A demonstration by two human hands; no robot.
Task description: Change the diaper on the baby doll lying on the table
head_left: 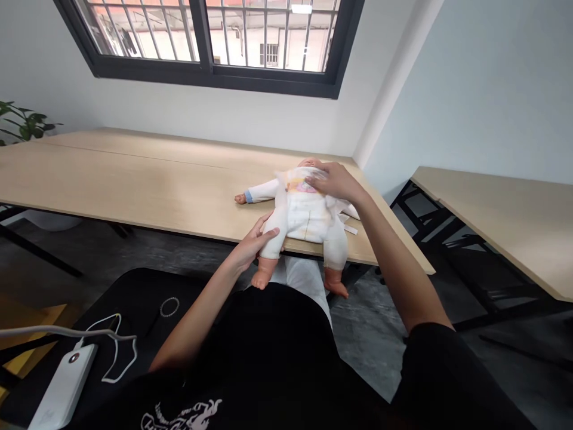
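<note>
On the table, hands touch a doll.

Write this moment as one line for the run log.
left hand: baby doll's leg | right hand: doll's white bodysuit | place: light wood table

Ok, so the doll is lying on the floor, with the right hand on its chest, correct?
Not on the floor: the baby doll lies on the light wood table, as the head view shows. The right hand is on its chest, as you said.
</note>
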